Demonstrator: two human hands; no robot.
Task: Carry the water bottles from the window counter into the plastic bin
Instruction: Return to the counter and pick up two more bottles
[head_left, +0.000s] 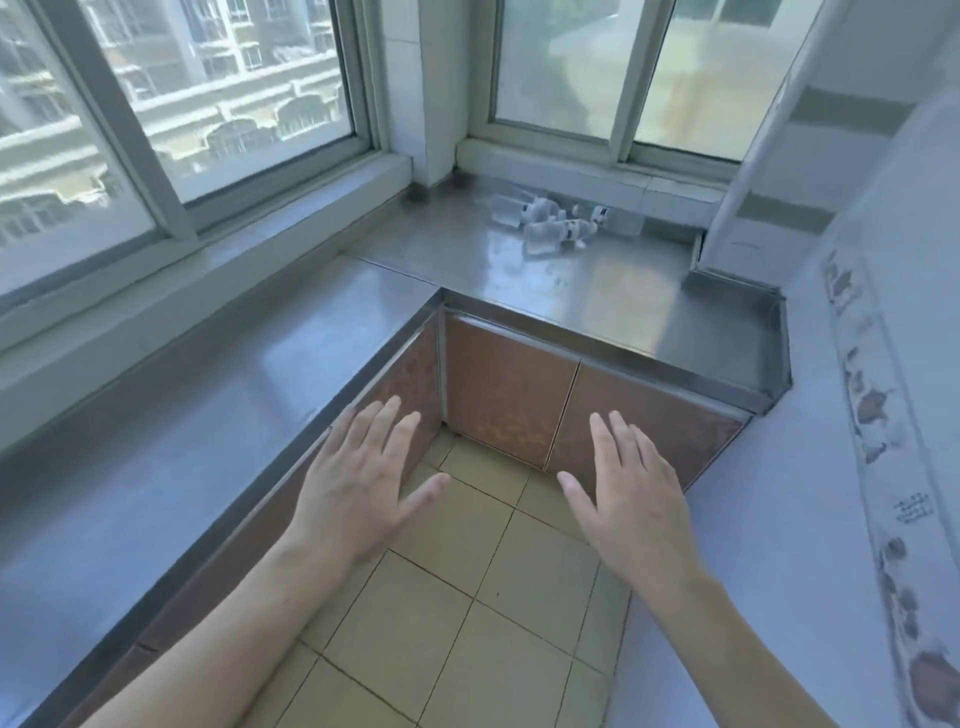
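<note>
Though blurred, water bottles (558, 223) lie heaped, count unclear

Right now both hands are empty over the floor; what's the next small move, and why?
Probably step forward and reach toward the water bottles. They lie in a cluster on the far counter under the window, well beyond the open left hand and right hand. No bin is in view.
</note>
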